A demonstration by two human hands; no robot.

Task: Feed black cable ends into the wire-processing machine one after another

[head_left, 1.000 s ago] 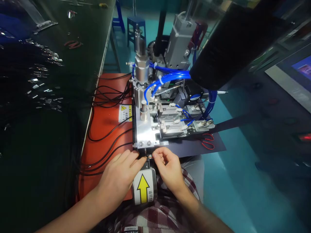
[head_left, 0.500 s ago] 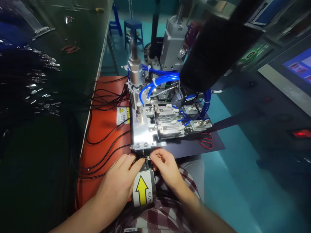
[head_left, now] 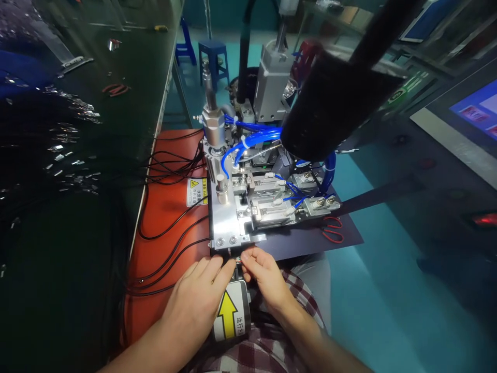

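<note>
The right hand is almost closed, its thumb and forefinger pinched on a small part just off the near end of the silver plate. Most of that part is covered by fingers, so its shape is hard to make out. The left hand lies palm down beside it, fingers bent, one digit reaching to the part; the other fingertips are hidden at the plate's near edge, and whether they grip anything I cannot tell. Nearer the person than the plate is a yellow arrow label, partly covered by the left hand. Left of the plate, black cables cross a red mat; right of it lies a red-handled tool. Beyond the plate, a black cylinder hides part of the machinery and the blue tubes. Far left of the plate, shiny pieces blur into shadow; far right, a screen is cut off.
</note>
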